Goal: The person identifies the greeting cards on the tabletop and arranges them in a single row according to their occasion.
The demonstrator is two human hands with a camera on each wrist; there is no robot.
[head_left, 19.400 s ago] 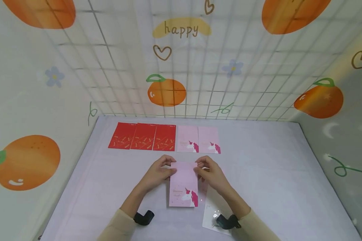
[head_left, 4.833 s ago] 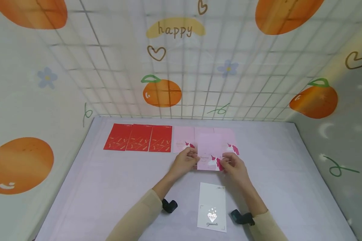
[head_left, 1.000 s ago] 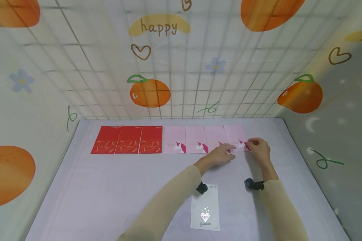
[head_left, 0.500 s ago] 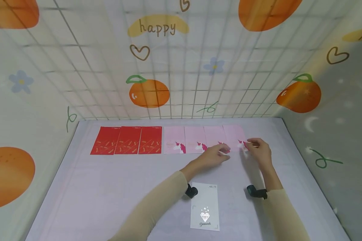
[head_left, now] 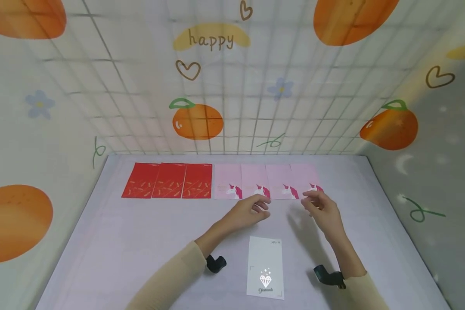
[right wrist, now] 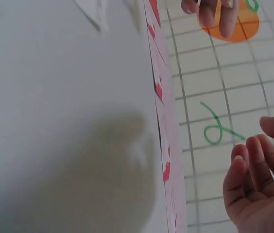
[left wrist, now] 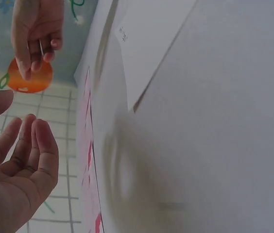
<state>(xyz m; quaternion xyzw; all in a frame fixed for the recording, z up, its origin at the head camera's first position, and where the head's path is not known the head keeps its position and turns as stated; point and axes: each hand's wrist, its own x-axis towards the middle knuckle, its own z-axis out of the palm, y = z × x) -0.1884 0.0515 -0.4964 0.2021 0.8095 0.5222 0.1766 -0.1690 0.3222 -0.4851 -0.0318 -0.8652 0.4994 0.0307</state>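
Both hands are raised over the table with relaxed, partly bent fingers, and neither holds anything. My left hand (head_left: 248, 212) hovers in front of the pink unicorn cards (head_left: 253, 175); the left wrist view shows a gap between its thumb and fingers (left wrist: 47, 145). My right hand (head_left: 325, 213) is just in front of the rightmost pink card (head_left: 304, 174) and hides part of its lower edge. The pink cards lie flat, side by side, continuing a row of three red cards (head_left: 196, 181). Between my forearms lies a white card (head_left: 265, 256) with a diamond print.
A pale cloth covers the table (head_left: 139, 245). Behind the row rises a wire grid (head_left: 252, 99) covered by a sheet printed with oranges. Black wrist cameras (head_left: 216, 264) sit on both wrists, low over the table.
Two pink cards have become several; the one held earlier was laid at the row's right end. In the last second, my right hand has let go there and both hands have drawn back.
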